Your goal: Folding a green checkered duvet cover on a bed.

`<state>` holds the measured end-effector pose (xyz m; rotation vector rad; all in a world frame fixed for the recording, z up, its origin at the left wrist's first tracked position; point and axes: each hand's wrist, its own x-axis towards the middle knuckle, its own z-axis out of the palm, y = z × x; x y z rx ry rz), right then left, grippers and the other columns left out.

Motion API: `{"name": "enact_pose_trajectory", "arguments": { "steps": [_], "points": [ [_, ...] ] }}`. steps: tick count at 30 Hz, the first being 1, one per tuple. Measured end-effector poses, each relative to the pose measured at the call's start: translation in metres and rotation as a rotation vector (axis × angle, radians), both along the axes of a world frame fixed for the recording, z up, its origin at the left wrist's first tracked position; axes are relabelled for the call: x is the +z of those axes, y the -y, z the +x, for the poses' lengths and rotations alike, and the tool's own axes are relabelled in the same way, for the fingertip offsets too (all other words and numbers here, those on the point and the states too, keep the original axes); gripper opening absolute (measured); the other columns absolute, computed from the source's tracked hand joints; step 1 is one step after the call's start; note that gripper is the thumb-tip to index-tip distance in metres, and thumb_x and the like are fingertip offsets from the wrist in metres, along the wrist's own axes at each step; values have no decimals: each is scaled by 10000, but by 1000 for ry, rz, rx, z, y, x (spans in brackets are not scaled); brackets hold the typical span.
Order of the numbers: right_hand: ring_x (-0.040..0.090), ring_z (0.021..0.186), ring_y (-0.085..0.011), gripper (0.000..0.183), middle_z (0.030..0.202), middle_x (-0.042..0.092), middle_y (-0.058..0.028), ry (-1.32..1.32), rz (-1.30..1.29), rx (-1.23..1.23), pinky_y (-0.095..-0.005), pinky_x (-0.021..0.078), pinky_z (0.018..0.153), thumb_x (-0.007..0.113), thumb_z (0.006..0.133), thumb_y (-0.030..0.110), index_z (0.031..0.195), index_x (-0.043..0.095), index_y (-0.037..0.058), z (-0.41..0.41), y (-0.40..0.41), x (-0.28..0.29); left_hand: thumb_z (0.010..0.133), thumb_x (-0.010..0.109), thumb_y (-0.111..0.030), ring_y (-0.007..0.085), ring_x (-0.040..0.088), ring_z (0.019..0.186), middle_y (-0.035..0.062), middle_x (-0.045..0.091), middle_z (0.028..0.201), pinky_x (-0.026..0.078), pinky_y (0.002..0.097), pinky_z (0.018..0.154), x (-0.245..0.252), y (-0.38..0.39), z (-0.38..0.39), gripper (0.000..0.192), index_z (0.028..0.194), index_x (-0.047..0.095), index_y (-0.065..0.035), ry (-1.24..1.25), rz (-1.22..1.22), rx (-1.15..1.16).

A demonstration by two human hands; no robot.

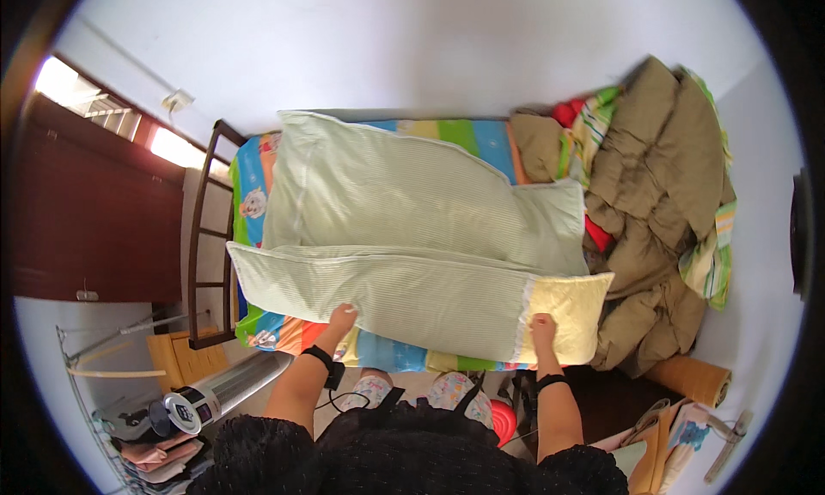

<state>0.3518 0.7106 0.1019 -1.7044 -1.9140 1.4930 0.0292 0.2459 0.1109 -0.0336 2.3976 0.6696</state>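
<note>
A pale green striped quilt [399,198] with white edging lies spread over a bed with a colourful cartoon-print sheet [393,350]. Its near part is folded back on itself, and a yellow panel [570,301] shows at the right end of that fold. My left hand [344,318] grips the near edge of the quilt, left of the middle. My right hand [543,330] is closed on the yellow panel, near the right end. Both wrists wear black bands, and a small dark device with a cable hangs at the left one.
A bunched brown comforter [651,192] fills the bed's right end, with green striped cloth and red cloth among it. A dark bed-end frame [196,269] stands at the left. A cylindrical appliance [213,392], a drying rack [84,392] and a red round object [503,422] are nearer me.
</note>
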Motion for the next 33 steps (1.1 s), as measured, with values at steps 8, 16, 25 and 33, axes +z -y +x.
{"name": "enact_pose_trajectory", "arguments": {
  "steps": [8,16,25,33],
  "points": [
    [638,698,-198,206,946,640,-131,-59,139,683,-313,502,585,628,740,84,931,650,13,-266,223,9,756,587,-192,161,511,506,94,550,721,391,311,398,-9,182,-53,301,994,541,-14,238,196,767],
    [430,1197,-323,601,1340,399,-173,136,209,1264,-400,387,975,652,765,217,1299,416,76,-439,384,23,737,607,-120,262,595,752,171,599,958,475,366,622,-46,307,-95,598,1286,384,-45,-29,160,797],
    [525,994,-361,375,1086,499,-194,496,156,1400,-419,452,825,602,796,178,1141,517,57,-435,397,12,605,673,-96,357,454,1135,196,463,1251,373,396,963,-38,321,-170,658,1231,481,-45,-167,-15,289],
    [536,808,-320,179,876,515,-156,-172,529,915,-387,431,699,540,754,14,933,552,11,-414,354,133,622,636,-111,368,486,1065,203,579,1001,399,414,909,106,278,-219,400,1019,612,-68,-575,334,94]
  ]
}}
